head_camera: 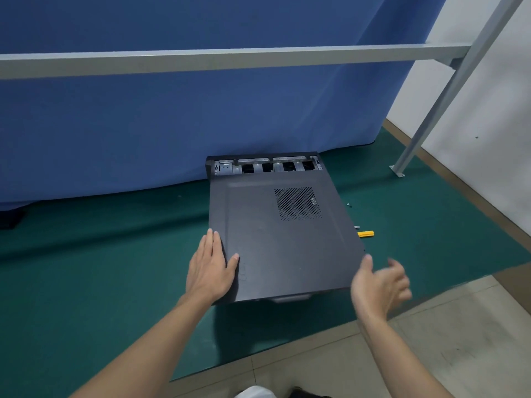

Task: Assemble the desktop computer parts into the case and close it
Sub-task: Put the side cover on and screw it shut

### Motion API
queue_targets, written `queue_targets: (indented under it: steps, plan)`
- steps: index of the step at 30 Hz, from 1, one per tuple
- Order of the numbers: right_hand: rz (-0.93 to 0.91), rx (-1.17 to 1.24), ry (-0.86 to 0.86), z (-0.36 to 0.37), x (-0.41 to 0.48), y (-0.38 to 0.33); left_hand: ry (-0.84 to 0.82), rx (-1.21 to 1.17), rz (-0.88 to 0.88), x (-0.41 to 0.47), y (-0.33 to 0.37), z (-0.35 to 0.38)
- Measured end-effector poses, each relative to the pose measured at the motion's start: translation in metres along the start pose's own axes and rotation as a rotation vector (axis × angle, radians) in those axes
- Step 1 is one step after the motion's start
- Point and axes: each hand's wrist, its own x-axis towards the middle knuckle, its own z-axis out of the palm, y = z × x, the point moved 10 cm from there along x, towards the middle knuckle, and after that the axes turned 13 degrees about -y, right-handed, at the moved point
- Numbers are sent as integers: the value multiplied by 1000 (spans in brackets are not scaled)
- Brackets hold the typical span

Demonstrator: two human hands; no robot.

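My left hand (211,267) is flat, fingers straight, on the side panel (287,239) lying over the case (267,165) on the green mat (115,254); right hand (379,285) blurred, fingers loose by panel's near-right corner, gripping nothing afaict. Closing step, I reckon; next I'd slide panel fwd, then screws (349,204).

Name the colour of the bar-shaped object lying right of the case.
The bar-shaped object is yellow; head view shows it best.

Nothing legible shows here: no word, brand, number or sign can be read. The case panel (287,239) carries one faint mark near its front left corner (too dim and small to tell whether it is lettering).
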Motion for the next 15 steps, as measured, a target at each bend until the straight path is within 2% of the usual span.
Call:
queue_targets:
  steps: [2,5,9,15]
  plan:
    - [-319,-134,-71,13,1,-48,-6,25,32,10,10,-3]
    - [-585,-416,-314,60,3,-88,-31,40,46,26,21,-4]
    - [-635,-755,-489,108,32,-95,-64,75,31,51,29,-3]
    - [-632,-1012,-518,153,80,-86,-4,174,-45,86,31,-8]
